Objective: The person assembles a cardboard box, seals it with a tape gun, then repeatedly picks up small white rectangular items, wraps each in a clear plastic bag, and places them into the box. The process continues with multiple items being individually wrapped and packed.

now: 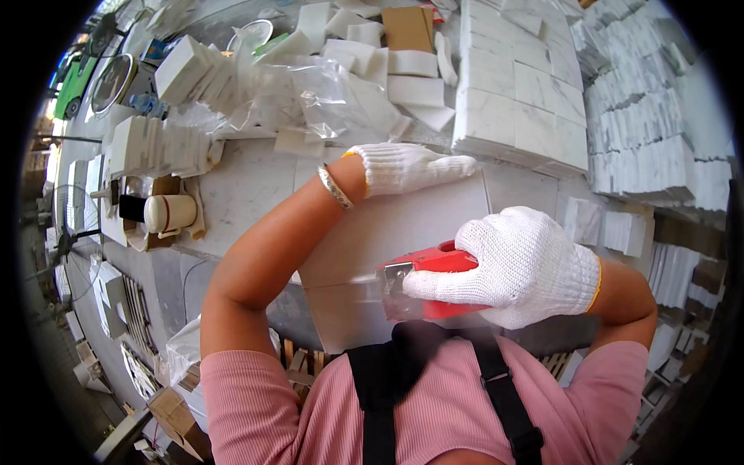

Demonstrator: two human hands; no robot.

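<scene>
The right hand [519, 267] grasps and partly covers a red tape dispenser [430, 260]; blur makes its near side unclear. The left hand [411, 168], unclenched, hides some far edge of one pale panel [403, 221]. I count one dispenser, two gloves. Between left hand and pink shirt [442, 387], the dispenser's long axis runs roughly left-right, metal end pointing left.

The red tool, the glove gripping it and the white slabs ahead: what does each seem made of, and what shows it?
Red tool: probably plastic, smooth with moulded-looking edges; its front plate looks metallic, catching light.
Right glove: matte knit, perhaps cotton; stitches show.
White slabs: smooth, perhaps marble or lookalike; grey veins show.
</scene>
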